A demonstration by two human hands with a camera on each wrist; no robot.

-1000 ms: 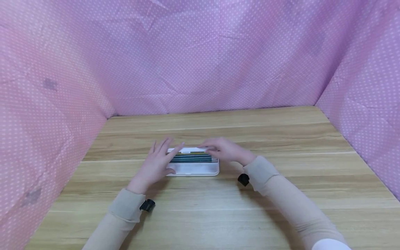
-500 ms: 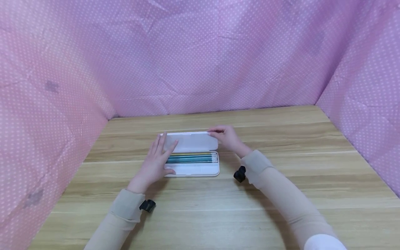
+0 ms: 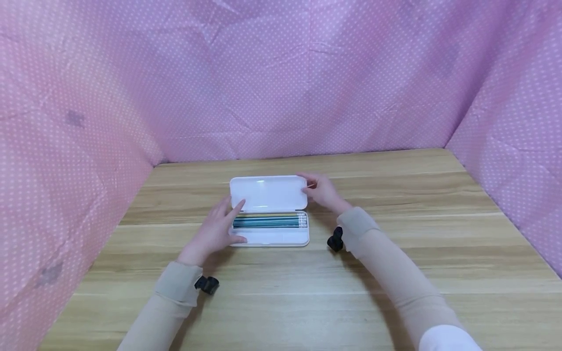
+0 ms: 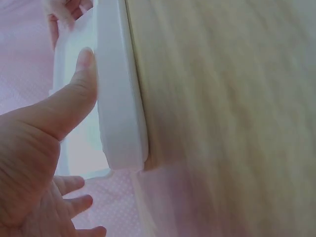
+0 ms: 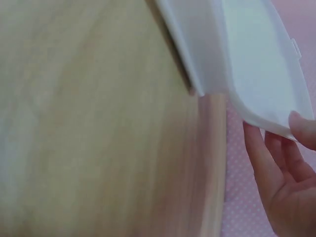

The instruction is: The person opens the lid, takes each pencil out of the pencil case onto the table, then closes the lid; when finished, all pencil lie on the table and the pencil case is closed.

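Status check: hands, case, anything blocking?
Right hand pinches lid at right end; left hand spread at left end of case. Case open, pencils inside. No obstruction visible.

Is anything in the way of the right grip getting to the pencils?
Only the box's right rim visibly stands between: the lid is open, beyond the pencils. But the right grip is busy holding the lid's right end.
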